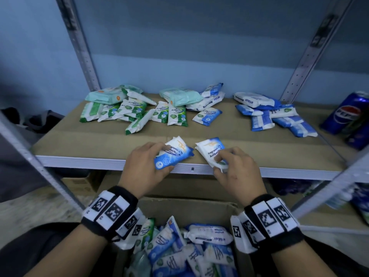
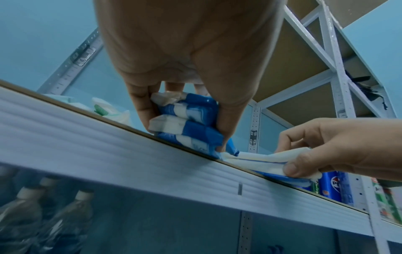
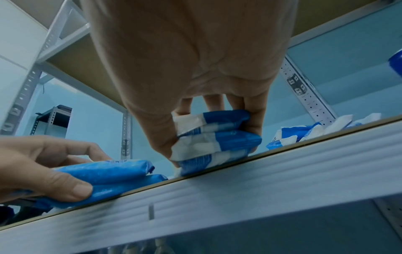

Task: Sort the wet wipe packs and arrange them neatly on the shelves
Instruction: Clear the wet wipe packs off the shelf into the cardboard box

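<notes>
One shelf (image 1: 279, 154) carries three loose heaps of wet wipe packs (image 1: 137, 110), green at left, blue at right; Pepsi cans (image 1: 347, 114) stand at its right end. At the front edge, the left hand (image 1: 146, 166) grasps a stack of three blue packs (image 2: 187, 123) in its fingers, label reading "Fragrance… Antibacterial". The right hand (image 1: 237, 172) clamps another three-pack stack (image 3: 215, 137) just beside. A cardboard box (image 1: 191, 204) of packs sits below.

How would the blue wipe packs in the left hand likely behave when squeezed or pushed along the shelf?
Probably soft: the blue wipe packs bulge and crease where the left hand grips them. Their glossy film looks slippery, so the stack may shear apart. Flat sides suggest no rolling on the shelf.
</notes>
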